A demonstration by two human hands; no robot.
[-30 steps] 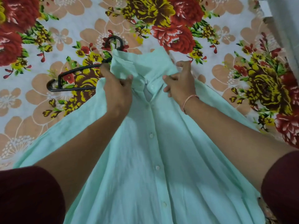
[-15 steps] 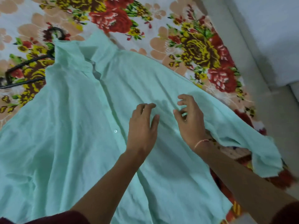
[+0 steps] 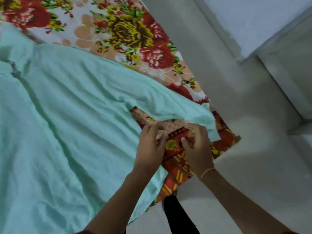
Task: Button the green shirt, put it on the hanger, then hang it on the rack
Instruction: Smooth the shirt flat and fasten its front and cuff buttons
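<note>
Head view. The green shirt (image 3: 70, 115) lies spread on the flowered bed sheet (image 3: 128, 31), with its sleeve (image 3: 168, 102) at the bed's edge. Risk: a tug on the sleeve could drag the shirt over the edge. The left hand (image 3: 150, 146) and right hand (image 3: 197, 147) are close together below the sleeve, fingers curled. Whether they pinch cloth cannot be told.

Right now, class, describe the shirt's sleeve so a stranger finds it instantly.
Find the floral bedsheet; the green shirt lies spread across it. Its sleeve runs right to the sheet's edge: the only narrow strip of plain mint cloth among the flowers.
</note>
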